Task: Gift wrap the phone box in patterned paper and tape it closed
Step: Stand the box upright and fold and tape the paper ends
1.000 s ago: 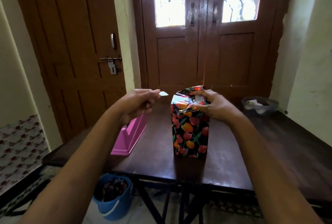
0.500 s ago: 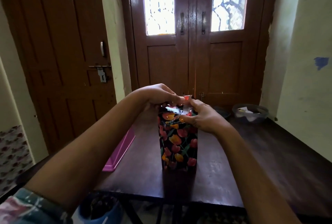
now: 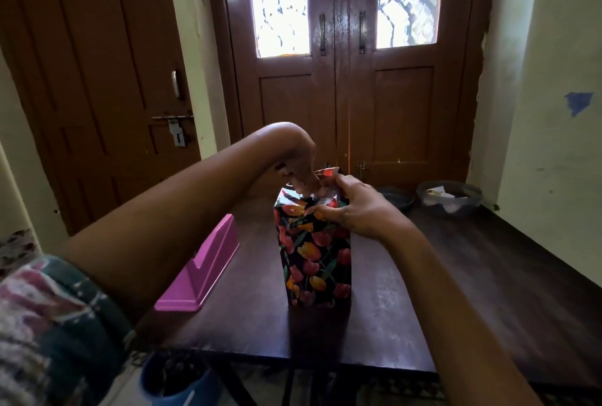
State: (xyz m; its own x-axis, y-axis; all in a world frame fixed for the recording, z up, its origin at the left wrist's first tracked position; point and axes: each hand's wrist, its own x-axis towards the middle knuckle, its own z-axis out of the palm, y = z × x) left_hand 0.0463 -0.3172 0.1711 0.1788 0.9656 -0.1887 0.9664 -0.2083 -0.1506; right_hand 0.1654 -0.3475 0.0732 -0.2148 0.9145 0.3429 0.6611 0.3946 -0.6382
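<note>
Phone box (image 3: 315, 262): a tall rectangular block that stood upright on its short end, near the middle of the desk, fully covered.
Patterned paper (image 3: 306, 242): glossy black sheet printed with red, orange and yellow tulips on green stems; smooth on the near faces of the phone box, creased and gathered into folds at its top, where one flap stuck up.
Right hand (image 3: 356, 210): gripped the top of the phone box from its right side, thumb laid across the near upper face and fingers curled over the top folds.
Left hand (image 3: 298, 166): came down from above the phone box with the wrist bent sharply, fingertips bunched on the top folds; I could not tell whether they pinched something or only pressed.
Sleeve (image 3: 49, 317): soft patterned cloth in teal, pink and white, on the left arm.
Desk (image 3: 488, 278): dark, polished wood with a dull sheen, under the phone box.
Pink stand (image 3: 203, 270): smooth plastic, long and stepped, left of the phone box on the desk.
Grey bowl (image 3: 469, 202): round, translucent, behind and right of the phone box; it held pale scraps too small to identify.
Dark dish (image 3: 395, 198): shallow and round, between the phone box and the grey bowl.
Blue bucket (image 3: 195, 392): plastic, on the floor below and left of the phone box, with dark contents.
</note>
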